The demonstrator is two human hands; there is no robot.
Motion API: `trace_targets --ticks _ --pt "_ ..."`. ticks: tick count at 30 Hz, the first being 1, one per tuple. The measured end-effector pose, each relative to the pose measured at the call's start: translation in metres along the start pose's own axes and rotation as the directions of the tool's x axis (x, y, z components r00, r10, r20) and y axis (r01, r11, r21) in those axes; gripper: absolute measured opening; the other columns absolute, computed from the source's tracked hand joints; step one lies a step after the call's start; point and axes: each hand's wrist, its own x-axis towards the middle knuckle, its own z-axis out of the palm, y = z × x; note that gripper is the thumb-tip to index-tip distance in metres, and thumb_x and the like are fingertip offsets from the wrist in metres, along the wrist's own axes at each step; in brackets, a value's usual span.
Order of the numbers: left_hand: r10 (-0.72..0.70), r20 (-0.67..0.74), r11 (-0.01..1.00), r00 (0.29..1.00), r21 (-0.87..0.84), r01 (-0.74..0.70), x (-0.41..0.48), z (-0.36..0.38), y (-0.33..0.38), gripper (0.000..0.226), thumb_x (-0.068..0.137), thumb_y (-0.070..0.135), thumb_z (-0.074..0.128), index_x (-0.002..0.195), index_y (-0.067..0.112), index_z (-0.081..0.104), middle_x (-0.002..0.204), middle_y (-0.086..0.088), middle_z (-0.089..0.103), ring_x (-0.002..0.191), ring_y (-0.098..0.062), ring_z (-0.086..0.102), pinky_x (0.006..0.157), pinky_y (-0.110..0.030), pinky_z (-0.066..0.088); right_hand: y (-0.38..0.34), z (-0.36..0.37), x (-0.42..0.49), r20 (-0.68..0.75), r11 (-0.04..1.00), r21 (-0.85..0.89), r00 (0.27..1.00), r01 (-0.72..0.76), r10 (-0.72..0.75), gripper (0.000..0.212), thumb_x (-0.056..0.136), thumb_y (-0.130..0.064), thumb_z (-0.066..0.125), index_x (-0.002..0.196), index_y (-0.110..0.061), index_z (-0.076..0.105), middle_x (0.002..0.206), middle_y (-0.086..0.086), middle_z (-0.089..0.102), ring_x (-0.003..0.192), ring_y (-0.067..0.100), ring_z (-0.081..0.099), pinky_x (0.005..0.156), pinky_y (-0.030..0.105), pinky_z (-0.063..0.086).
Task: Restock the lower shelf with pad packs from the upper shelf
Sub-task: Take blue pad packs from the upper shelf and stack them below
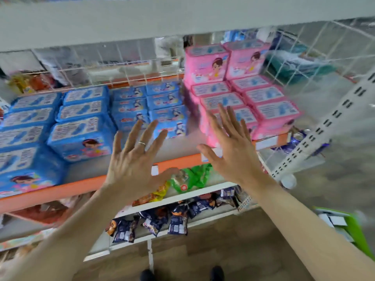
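Note:
Blue pad packs (81,136) fill the left and middle of an orange-edged shelf (71,188). Pink pad packs (269,110) are stacked at its right end, some standing two high at the back. My left hand (136,161) is raised in front of the shelf edge with fingers spread, holding nothing; a ring is on one finger. My right hand (231,147) is also spread and empty, its fingertips in front of the near pink packs. A bare gap of shelf lies between the blue and pink stacks, behind my hands. The view is blurred.
A grey shelf board (182,19) runs overhead. White wire mesh (121,61) backs the shelf. Below are snack bags (154,220) on white shelves and a green bag (194,175). A slotted upright (316,130) stands right, a green-edged box (349,226) lower right.

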Motion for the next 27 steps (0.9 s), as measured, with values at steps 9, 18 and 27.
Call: trace_targets --ticks 9,18,27 --pt "0.274 -0.075 0.959 0.959 0.089 -0.268 0.076 0.046 0.137 0.082 0.088 0.082 0.029 0.156 0.036 0.030 0.168 -0.003 0.014 0.153 -0.037 0.013 0.111 -0.073 0.019 0.146 -0.031 -0.039 0.107 0.973 -0.152 0.976 -0.172 0.190 0.080 0.096 -0.071 0.024 0.159 -0.030 0.000 0.167 -0.004 -0.008 0.154 0.018 -0.011 0.124 0.048 -0.003" --pt "0.192 -0.073 0.980 0.979 0.063 -0.188 0.110 0.071 0.159 0.077 0.096 0.072 0.026 0.153 0.022 0.039 0.165 0.004 0.022 0.152 -0.024 0.022 0.120 -0.061 0.019 0.198 0.001 -0.037 0.091 0.971 -0.160 0.977 -0.176 0.192 0.077 0.097 -0.063 0.034 0.160 -0.027 0.010 0.167 0.003 0.005 0.155 0.024 0.001 0.123 0.052 0.005" --pt "0.148 0.037 0.987 0.988 0.051 -0.150 0.113 0.065 0.161 0.080 0.091 0.073 0.027 0.156 0.026 0.031 0.167 0.008 0.012 0.154 -0.020 0.014 0.118 -0.064 0.020 0.199 -0.006 -0.033 0.130 0.973 -0.150 0.972 -0.175 0.195 0.076 0.094 -0.064 0.029 0.159 -0.030 0.009 0.167 0.001 0.004 0.154 0.023 0.000 0.122 0.054 0.003"
